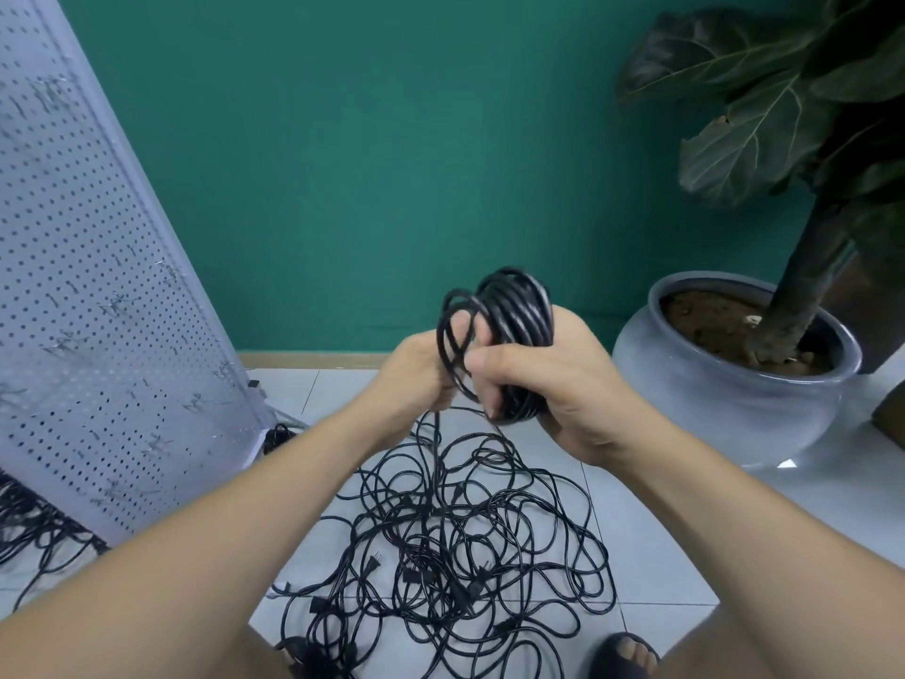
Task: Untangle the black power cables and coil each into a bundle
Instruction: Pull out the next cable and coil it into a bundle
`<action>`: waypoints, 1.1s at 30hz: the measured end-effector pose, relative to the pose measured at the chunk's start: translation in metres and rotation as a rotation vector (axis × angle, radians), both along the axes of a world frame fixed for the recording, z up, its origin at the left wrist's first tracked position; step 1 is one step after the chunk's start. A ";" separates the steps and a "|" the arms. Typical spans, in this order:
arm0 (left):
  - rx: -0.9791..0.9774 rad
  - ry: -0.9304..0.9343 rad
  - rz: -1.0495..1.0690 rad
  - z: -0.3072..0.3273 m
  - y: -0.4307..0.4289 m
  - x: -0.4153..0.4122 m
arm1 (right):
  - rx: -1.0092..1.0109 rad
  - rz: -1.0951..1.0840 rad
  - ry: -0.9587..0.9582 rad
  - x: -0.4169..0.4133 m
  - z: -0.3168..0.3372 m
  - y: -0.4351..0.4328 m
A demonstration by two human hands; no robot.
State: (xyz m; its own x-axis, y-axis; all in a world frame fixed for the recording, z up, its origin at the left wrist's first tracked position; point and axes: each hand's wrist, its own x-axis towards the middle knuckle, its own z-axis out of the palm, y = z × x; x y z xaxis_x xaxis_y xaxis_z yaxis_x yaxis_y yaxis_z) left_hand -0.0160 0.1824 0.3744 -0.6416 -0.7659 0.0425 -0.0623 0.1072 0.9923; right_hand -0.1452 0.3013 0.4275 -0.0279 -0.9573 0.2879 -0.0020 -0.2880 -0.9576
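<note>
Your right hand (553,384) is raised in front of you at mid-frame, fingers and thumb curled tight round a coil (519,306) of black cable. The coil stands roughly upright in the fist, its top arc above the knuckles and its lower end showing under the fingers.

Your left hand (416,370) is pressed close against the right. Its fingers are curled round the loose loops (453,335) on the coil's left edge, with fingertips showing through them. A single strand (436,433) drops from below the left hand to the floor.

The strand runs into a tangle (470,541) of black power cables spread on the pale tiled floor (651,546), directly beneath both hands and between your forearms. Several plugs are visible within it. No bundle lies on the floor.

A white perforated panel (98,286) leans at the left, with more black cable (34,526) at its base. A grey pot (710,394) holding a large-leaved plant (764,125) stands at the right against the green wall (367,139). A foot in a dark sandal (629,654) shows at the bottom edge, just beside the tangle.
</note>
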 end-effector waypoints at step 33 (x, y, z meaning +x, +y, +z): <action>-0.511 -0.141 0.072 0.051 0.013 0.022 | 0.475 0.091 0.384 -0.010 -0.025 -0.024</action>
